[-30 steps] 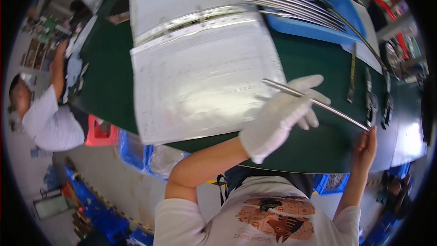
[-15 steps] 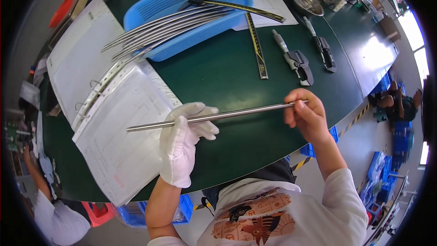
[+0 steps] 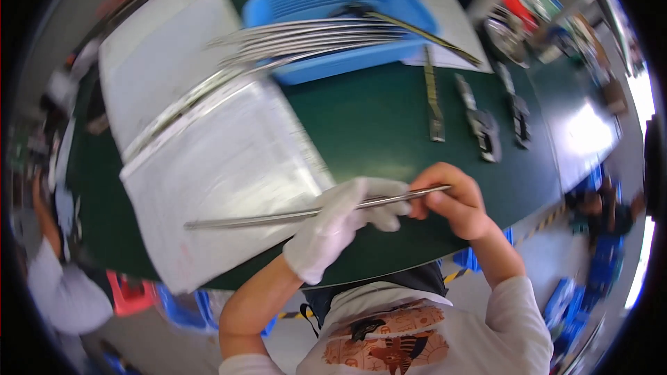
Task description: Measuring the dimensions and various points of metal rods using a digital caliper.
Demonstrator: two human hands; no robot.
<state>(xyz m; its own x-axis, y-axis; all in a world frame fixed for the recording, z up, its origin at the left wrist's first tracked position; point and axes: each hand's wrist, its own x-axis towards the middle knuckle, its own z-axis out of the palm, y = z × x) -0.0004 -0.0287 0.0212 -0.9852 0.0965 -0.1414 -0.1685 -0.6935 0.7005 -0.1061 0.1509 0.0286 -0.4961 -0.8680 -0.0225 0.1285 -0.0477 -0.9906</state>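
A slim, straight metal rod (image 3: 253,221) is held above the table, slightly raised at its right end. My left hand (image 3: 333,222), in a white glove, is closed around it right of its middle. My right hand (image 3: 455,203), bare, pinches the rod near its right end between thumb and fingers. The two hands are almost touching. Below the rod's left part lies an open ring binder (image 3: 215,167) with sheets in clear sleeves. Beyond the hands stands a blue plastic basket (image 3: 295,73) with several similar metal rods (image 3: 313,40) laid across it, their left ends sticking out.
A black-and-yellow measuring tool (image 3: 434,42) lies across the basket, with a black-and-yellow strip (image 3: 433,101) beside it. Two micrometers (image 3: 479,121) (image 3: 517,112) rest to the right on the green table (image 3: 368,125). A metal bowl (image 3: 505,38) stands far right. Another person (image 3: 66,288) is at the left.
My left hand has slid right along the rod, close to my right hand. More of the rod now sticks out on the left. The view has shifted and is blurred.
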